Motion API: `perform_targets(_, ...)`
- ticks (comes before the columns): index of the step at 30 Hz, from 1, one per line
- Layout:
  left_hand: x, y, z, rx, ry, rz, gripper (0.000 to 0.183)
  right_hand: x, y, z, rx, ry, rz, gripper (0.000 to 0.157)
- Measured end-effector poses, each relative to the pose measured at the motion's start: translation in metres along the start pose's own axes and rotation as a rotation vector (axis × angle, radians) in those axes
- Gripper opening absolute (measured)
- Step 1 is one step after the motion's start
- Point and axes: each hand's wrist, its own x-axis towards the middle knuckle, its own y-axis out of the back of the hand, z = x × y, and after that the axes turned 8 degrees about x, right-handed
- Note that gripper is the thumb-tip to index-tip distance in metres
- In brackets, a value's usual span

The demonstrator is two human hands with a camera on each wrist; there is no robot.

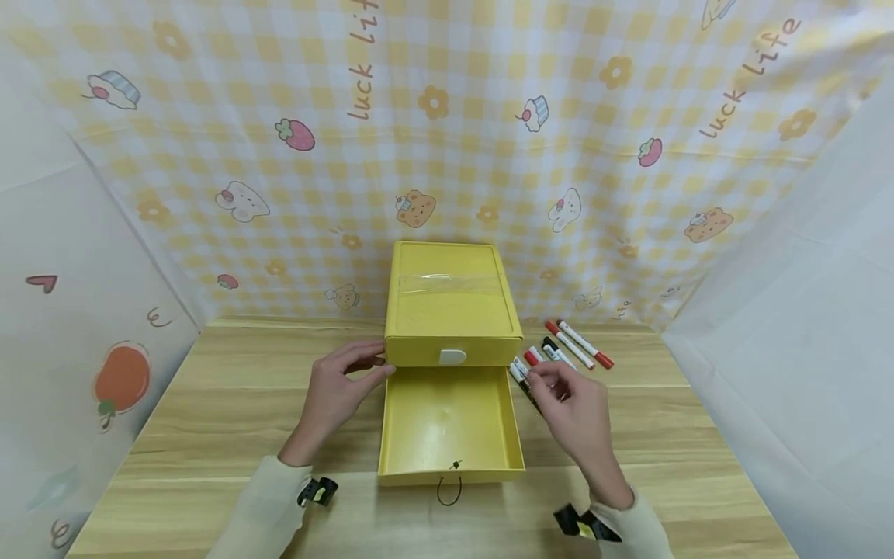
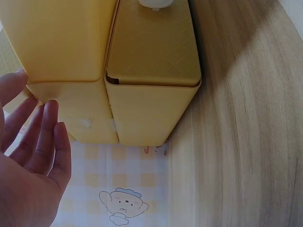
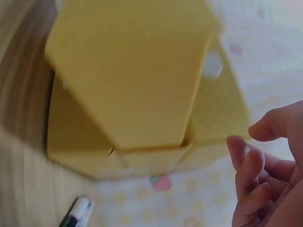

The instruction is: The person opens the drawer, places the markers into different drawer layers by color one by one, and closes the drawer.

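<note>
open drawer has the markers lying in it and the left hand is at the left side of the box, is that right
Not quite: the markers are not in the open drawer; the head view shows them on the table, to the right of the box. The left hand is indeed at the box's left side.

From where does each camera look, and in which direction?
Head: on the head, facing forward and down at the yellow box-shaped drawer unit; left hand, right hand and pale sleeves show.
Left wrist: on that wrist, facing the unit and yellow-checked cloth behind; only the left hand shows.
Right wrist: on that wrist, facing the unit from its right; only the right hand shows.
Shared: both wrist views show the open yellow drawer and the cloth.
</note>
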Motion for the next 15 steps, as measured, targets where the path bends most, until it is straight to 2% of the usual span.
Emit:
perform_targets(5, 0.001, 0.001, 0.0, -0.004, 0.009, -0.003, 0.033, 0.014, -0.004, 0.029, -0.032, -0.079, 0.036, 0.008)
perform_targets(15, 0.002, 0.004, -0.001, -0.013, 0.036, -0.024, 0.034, 0.022, -0.011, 0.084, -0.155, -0.103, -0.054, 0.017)
